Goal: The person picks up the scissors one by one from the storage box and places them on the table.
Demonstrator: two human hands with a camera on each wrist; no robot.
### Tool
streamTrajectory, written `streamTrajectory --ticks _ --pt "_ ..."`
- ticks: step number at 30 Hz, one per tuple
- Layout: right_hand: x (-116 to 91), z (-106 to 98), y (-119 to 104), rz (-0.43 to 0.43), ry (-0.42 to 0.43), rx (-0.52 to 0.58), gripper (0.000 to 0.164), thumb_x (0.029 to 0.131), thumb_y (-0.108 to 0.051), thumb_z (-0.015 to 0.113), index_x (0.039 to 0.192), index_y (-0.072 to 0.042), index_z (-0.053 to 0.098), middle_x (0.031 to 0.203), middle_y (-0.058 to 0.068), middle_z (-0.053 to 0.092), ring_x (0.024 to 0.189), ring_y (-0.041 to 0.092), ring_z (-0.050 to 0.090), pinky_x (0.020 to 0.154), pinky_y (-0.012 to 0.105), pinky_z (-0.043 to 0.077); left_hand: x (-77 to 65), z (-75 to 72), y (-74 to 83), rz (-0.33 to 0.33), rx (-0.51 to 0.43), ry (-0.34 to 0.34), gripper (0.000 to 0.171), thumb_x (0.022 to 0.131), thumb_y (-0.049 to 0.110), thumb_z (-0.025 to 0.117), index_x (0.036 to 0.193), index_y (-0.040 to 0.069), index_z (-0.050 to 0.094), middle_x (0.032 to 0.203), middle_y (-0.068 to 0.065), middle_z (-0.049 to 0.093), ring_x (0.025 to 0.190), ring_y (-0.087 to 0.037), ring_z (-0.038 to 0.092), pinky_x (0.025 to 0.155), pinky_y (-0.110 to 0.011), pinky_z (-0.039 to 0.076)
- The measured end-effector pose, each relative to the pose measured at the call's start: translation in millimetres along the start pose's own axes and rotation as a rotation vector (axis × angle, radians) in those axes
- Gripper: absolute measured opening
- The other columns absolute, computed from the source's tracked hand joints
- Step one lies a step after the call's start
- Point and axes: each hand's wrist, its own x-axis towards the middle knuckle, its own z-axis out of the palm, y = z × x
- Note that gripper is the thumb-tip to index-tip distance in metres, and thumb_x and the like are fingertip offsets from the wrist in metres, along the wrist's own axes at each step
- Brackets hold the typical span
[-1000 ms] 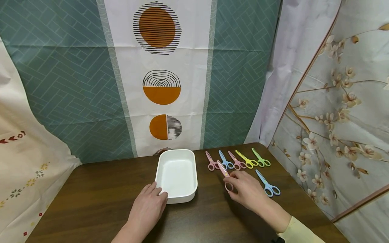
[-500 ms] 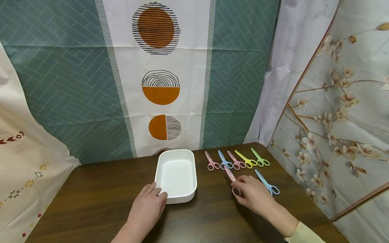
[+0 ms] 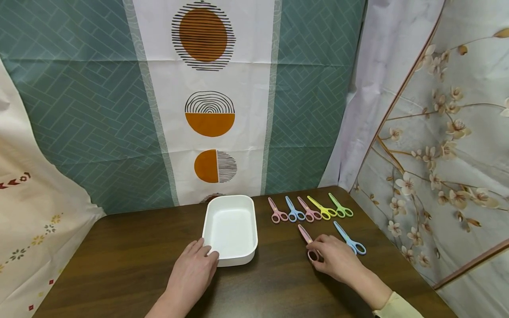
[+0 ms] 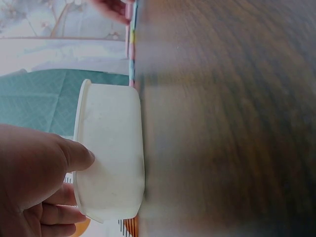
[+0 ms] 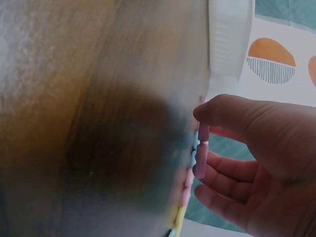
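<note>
My left hand grips the near left corner of a white rectangular tray. In the left wrist view its thumb presses the outer wall of the tray, with the other fingers at the rim's side. My right hand pinches pink scissors by the handle loops, their tip pointing away from me. The right wrist view shows these pink scissors edge-on between thumb and fingers, at or just above the table; contact is unclear. Light blue scissors lie just right of the right hand, partly hidden by it.
Behind the right hand, a row of scissors lies on the dark wooden table: pink scissors, blue scissors, more pink scissors, yellow scissors and green scissors. Patterned cloths surround the table's back and sides.
The right hand has carried the pink scissors rightward and toward me, away from the row and down to table level, left of the blue scissors. The left hand and tray have stayed put.
</note>
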Motion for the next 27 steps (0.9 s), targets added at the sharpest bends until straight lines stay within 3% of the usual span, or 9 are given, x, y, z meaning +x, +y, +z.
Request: streamTrajectory --ticks 8,15,27 --pt "-1.1 5.1 3.9 0.023 -0.048 0.033 0.029 0.081 -0.015 0.093 0.106 -0.025 0.082 0.099 -0.007 0.067 0.085 0.015 0.062 0.064 0.031 0.051 -0.1 -0.5 0.5 -0.006 -0.003 -0.002 0.028 0.076 0.007 0.094 0.079 0.013 0.067 0.086 -0.011 0.075 0.108 -0.042 0.076 0.099 -0.056 0.062" --pt "-0.4 7.1 7.1 0.016 -0.041 0.041 0.027 0.082 -0.014 0.091 0.105 -0.023 0.081 0.099 -0.006 0.067 0.081 0.012 0.059 0.062 0.029 0.047 0.4 -2.1 0.7 -0.016 -0.006 -0.035 0.026 0.077 0.007 0.095 0.082 0.013 0.070 0.089 -0.012 0.077 0.111 -0.043 0.075 0.101 -0.056 0.061" --pt "0.2 6.3 9.5 0.061 -0.108 0.109 0.032 0.085 -0.016 0.094 0.114 -0.021 0.083 0.104 -0.008 0.065 0.086 0.010 0.056 0.064 0.027 0.046 0.5 -0.8 0.1 -0.007 -0.005 -0.015 0.026 0.078 0.008 0.094 0.080 0.012 0.068 0.087 -0.012 0.076 0.109 -0.043 0.075 0.100 -0.056 0.062"
